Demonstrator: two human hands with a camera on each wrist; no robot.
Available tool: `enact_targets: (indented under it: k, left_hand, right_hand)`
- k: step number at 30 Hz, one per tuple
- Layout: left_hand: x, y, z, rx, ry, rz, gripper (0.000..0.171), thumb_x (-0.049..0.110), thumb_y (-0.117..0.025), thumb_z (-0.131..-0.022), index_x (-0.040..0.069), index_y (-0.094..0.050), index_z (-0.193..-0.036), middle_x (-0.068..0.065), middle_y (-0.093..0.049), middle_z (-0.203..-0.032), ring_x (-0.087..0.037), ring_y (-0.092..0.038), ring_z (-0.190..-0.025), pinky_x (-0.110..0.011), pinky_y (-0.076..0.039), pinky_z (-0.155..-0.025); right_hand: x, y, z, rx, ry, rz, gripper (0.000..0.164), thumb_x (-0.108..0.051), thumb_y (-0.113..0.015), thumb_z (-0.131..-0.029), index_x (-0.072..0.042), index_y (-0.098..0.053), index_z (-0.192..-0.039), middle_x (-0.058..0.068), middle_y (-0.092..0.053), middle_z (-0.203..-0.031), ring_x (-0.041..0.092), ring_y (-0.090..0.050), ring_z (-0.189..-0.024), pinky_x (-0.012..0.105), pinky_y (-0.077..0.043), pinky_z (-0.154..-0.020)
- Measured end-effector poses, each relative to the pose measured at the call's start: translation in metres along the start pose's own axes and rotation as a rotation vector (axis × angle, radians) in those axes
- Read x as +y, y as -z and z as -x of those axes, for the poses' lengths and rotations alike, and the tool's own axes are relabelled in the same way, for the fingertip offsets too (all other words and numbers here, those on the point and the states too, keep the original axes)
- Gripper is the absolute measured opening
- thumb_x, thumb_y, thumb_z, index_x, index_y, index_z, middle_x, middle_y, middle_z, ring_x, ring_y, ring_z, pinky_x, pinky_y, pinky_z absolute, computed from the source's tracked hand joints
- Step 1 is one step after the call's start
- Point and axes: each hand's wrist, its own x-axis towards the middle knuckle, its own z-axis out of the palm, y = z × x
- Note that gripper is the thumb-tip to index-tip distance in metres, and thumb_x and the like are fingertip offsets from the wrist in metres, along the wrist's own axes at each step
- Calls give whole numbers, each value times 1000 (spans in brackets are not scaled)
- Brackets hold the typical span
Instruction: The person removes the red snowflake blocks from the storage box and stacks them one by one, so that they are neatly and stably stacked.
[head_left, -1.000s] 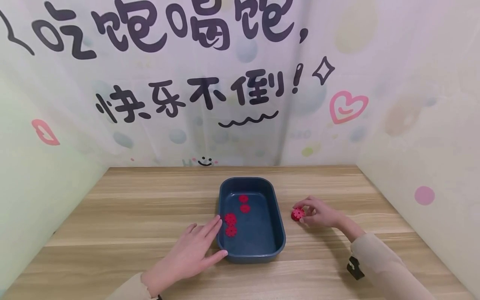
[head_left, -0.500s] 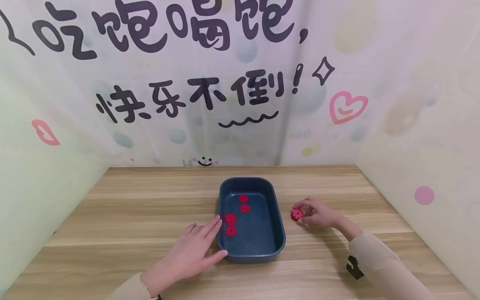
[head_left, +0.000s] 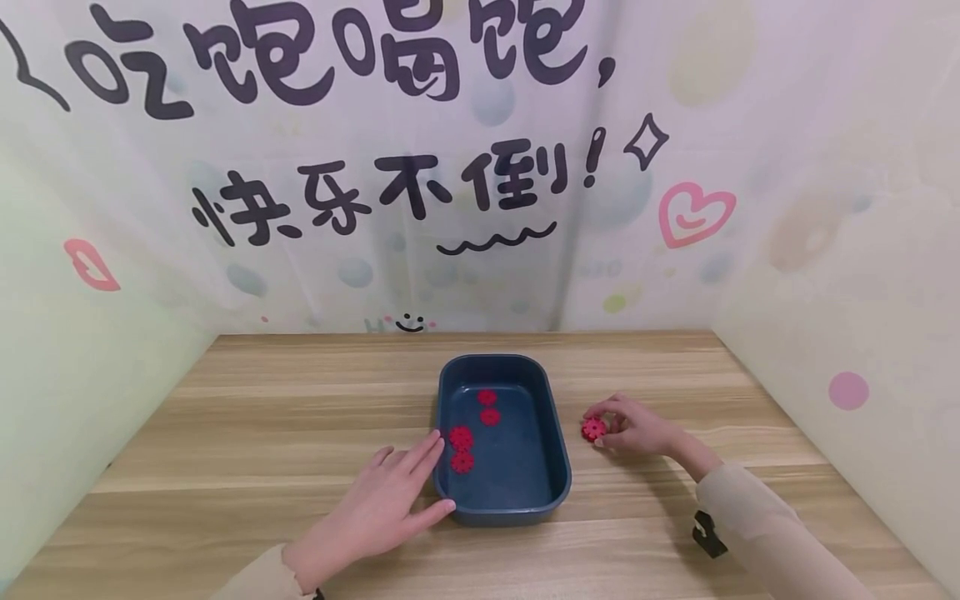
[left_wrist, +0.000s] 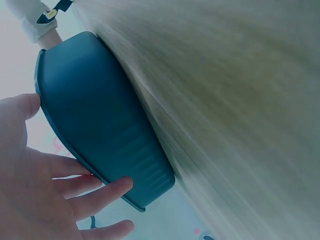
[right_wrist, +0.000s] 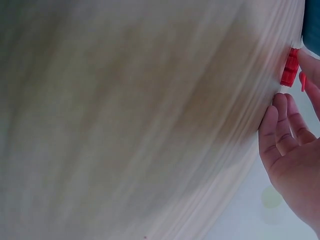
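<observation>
My left hand point(head_left: 378, 504) rests its straight fingers and thumb on the rim of a dark blue rectangular tray point(head_left: 517, 510), at its near left side. In the left wrist view these fingers point(left_wrist: 102, 200) spread along the tray's rim. To the right of the tray, my right hand point(head_left: 637, 427) pinches a notched red disc point(head_left: 595, 427) between thumb and finger, close over the table. The right wrist view shows a short red stack of discs point(right_wrist: 290, 68) by the fingertips, with a thin red disc point(right_wrist: 303, 81) just beside it.
Several red notched discs point(head_left: 462, 462) lie flat inside the tray, along its left and far part. The wood-grain table point(head_left: 300, 400) ends at a printed cloth wall point(head_left: 480, 283) behind, with pale walls at both sides.
My right hand has shifted very slightly left, and the pinched red disc now lies more squarely over the red stack. The left hand and the tray have stayed put.
</observation>
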Motion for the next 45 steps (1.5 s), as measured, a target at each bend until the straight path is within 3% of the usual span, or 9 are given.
enact_targets:
  k: [36, 45]
  left_hand:
    - [-1, -1, 0, -4, 1, 2, 72, 57, -36, -86, 1, -40, -132, -9, -33, -138, -22, -43, -115, -51, -30, -90]
    - [-1, -1, 0, -8, 6, -2, 72, 57, -37, -86, 2, -39, -132, -9, -33, -138, -21, -42, -115, -51, -31, -90]
  right_hand:
    - [-1, 1, -1, -32, -11, 0, 36, -16, -70, -75, -9, -59, -109, 3, -47, -89, 17, -47, -73, 27, -41, -63]
    - [-4, 6, 3, -33, 2, -84, 42, -13, -66, -79, 2, -52, -116, 17, -53, -107, 21, -54, -80, 30, -45, -69]
